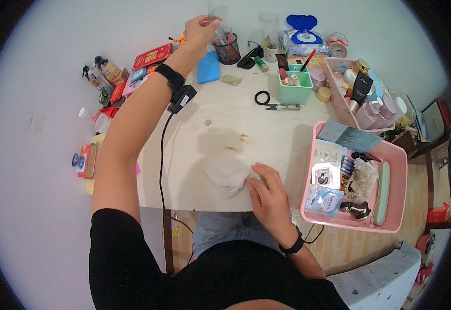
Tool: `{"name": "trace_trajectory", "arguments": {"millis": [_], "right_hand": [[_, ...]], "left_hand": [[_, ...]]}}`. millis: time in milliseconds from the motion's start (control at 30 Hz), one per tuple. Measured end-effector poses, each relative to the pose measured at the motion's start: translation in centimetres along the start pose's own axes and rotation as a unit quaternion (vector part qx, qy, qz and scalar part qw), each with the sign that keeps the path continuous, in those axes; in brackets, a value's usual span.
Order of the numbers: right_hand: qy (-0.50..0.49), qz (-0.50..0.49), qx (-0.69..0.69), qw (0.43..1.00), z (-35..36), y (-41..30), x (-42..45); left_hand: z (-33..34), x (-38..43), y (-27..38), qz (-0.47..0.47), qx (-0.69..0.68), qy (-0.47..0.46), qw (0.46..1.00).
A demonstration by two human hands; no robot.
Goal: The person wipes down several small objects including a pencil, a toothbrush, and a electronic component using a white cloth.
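My left hand (203,29) is raised at the far edge of the table, its fingers closed on a clear plastic protractor (221,14) above a black mesh pen holder (227,52). Pens and other things stand in that holder. Near the front edge, my right hand (268,190) touches a crumpled white cloth (227,174) with its fingertips; whether it grips the cloth is hard to tell. Brown marks show on the tabletop beyond the cloth. A blue flat case (208,68) lies beside the pen holder, with sunglasses (250,57) on the other side.
A mint green holder (295,91), thread snips (283,107) and a black ring (262,98) are at the back right. Two pink baskets, one behind (336,89) and one nearer (402,186), hold many small items. Red packets (152,57) and bottles line the left. A black cable (162,162) crosses the table.
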State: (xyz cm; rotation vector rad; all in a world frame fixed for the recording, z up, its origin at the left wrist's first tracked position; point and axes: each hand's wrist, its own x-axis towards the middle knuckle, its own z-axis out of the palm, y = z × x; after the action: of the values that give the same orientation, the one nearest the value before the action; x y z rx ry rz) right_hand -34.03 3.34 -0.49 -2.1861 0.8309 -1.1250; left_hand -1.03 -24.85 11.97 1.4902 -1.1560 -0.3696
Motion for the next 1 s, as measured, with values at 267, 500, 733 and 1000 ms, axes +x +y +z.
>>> {"name": "trace_trajectory", "arguments": {"millis": [267, 500, 733, 1000], "right_hand": [[-0.020, -0.039, -0.066, 0.997, 0.3, 0.6, 0.3], [-0.025, -0.050, -0.089, 0.994, 0.5, 0.6, 0.4], [-0.026, -0.053, -0.100, 0.993, 0.5, 0.6, 0.5], [-0.031, -0.055, -0.106, 0.992, 0.5, 0.4, 0.5]], "left_hand": [[3.3, 4.2, -4.3, 0.031, 0.176, 0.040, 0.983], [2.7, 6.4, -6.3, 0.037, 0.136, -0.068, 0.988], [1.4, 6.8, -4.6, 0.138, 0.354, -0.152, 0.913], [1.1, 6.0, -3.7, 0.195, 0.389, -0.193, 0.879]]}}
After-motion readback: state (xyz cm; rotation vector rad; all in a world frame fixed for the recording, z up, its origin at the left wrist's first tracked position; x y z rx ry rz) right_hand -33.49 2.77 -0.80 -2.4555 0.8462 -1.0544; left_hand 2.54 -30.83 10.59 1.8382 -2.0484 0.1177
